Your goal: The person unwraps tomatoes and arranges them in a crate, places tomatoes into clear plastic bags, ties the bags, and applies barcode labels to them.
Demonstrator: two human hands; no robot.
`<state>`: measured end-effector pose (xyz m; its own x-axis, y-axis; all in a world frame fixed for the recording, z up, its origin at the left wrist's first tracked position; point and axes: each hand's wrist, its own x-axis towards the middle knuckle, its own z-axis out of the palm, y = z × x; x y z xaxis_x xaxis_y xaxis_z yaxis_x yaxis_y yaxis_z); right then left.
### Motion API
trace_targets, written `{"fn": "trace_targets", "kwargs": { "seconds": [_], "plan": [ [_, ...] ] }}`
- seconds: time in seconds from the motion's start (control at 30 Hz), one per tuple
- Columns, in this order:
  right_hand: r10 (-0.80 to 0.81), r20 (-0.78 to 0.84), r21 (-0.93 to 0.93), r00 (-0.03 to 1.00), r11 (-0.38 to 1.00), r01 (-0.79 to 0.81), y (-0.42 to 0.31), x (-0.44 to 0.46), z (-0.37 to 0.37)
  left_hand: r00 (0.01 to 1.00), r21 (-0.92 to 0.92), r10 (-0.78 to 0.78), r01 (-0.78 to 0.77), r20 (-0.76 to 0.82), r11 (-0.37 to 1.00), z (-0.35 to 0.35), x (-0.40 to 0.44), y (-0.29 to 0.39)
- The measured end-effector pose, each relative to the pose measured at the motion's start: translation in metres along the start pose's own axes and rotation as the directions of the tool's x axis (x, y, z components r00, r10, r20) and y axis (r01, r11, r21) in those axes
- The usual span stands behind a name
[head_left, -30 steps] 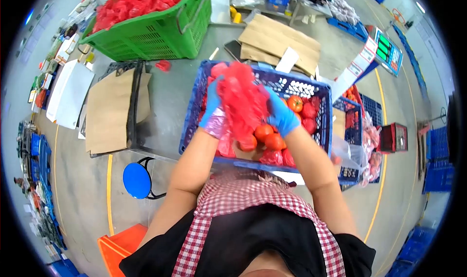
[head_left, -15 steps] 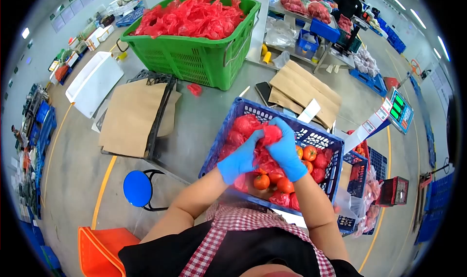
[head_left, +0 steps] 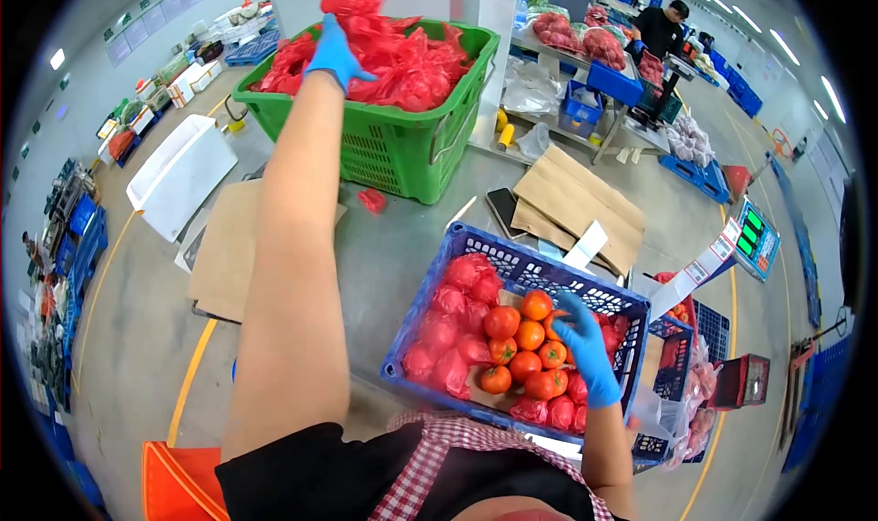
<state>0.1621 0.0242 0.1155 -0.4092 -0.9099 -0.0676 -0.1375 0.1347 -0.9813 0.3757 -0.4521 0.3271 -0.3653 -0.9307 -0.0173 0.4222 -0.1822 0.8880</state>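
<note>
My left hand [head_left: 337, 56], in a blue glove, is raised at the green basket [head_left: 389, 155] heaped with red plastic bags [head_left: 430, 68]. Its thumb and fingers are around a bunched red plastic bag [head_left: 355, 1] that stands above the heap. In the blue crate [head_left: 425, 279], my gloved right hand [head_left: 588, 347] has its fingers curled at a tomato [head_left: 551, 324], partly hidden by them. Loose tomatoes [head_left: 526, 365] lie in the crate's middle, with filled red bags [head_left: 448, 329] to their left and more at the front and right.
Flattened cardboard [head_left: 581, 201] and a phone [head_left: 504, 212] lie behind the crate. A scale display [head_left: 754, 237] stands at the right. More cardboard [head_left: 224, 256] and a white foam box [head_left: 183, 178] are on the left. A co-worker [head_left: 658, 32] stands at the far right.
My left hand has gone from the crate up to the green basket. The red bag both hands held has left them. My right hand has moved down right onto the tomatoes, which now show.
</note>
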Motion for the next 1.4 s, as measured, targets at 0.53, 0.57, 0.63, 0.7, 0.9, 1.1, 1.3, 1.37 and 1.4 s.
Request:
{"fn": "trace_targets", "kwargs": {
  "seconds": [0.53, 0.57, 0.63, 0.7, 0.9, 1.1, 1.3, 1.37, 1.4],
  "plan": [
    [0.029, 0.167, -0.73, 0.985, 0.676, 0.104, 0.076, -0.077, -0.034, 0.633, 0.647, -0.391, -0.754, 0.668, -0.115, 0.035, -0.306, -0.355],
    [-0.046, 0.221, -0.767, 0.974, 0.609, 0.203, 0.083, -0.078, -0.029, 0.68, 0.646, -0.326, -0.73, 0.656, -0.222, 0.041, -0.304, -0.358],
    [0.111, 0.29, -0.782, 0.951, 0.6, 0.168, 0.108, -0.075, -0.018, 0.735, 0.795, -0.431, -0.603, 0.522, -0.064, 0.037, -0.285, -0.386],
    [0.213, 0.313, -0.805, 0.925, 0.576, 0.14, 0.108, -0.07, -0.015, 0.74, 0.824, -0.399, -0.56, 0.542, 0.083, 0.029, -0.279, -0.4],
    [0.206, 0.228, 0.575, 0.952, 0.76, -0.302, 0.088, -0.087, -0.058, 0.544, 0.141, -0.597, 0.659, 0.59, 0.739, 0.052, -0.309, -0.352],
    [0.034, 0.226, 0.974, 0.974, -0.01, -0.226, 0.082, -0.114, -0.069, 0.499, 0.052, -0.364, 0.534, 0.786, 0.844, 0.107, -0.356, -0.332],
    [-0.08, 0.154, 0.918, 0.985, -0.357, -0.173, 0.048, -0.143, -0.089, 0.436, 0.294, -0.342, 0.176, 0.833, 0.939, 0.191, -0.39, -0.332],
    [-0.201, 0.043, 0.794, 0.979, -0.588, -0.156, 0.056, -0.149, -0.101, 0.387, 0.427, -0.368, -0.078, 0.846, 0.901, 0.215, -0.401, -0.342],
    [-0.163, 0.009, 0.849, 0.987, -0.52, -0.093, 0.062, -0.154, -0.113, 0.364, 0.474, -0.383, -0.205, 0.849, 0.856, 0.226, -0.406, -0.347]
  ]
}}
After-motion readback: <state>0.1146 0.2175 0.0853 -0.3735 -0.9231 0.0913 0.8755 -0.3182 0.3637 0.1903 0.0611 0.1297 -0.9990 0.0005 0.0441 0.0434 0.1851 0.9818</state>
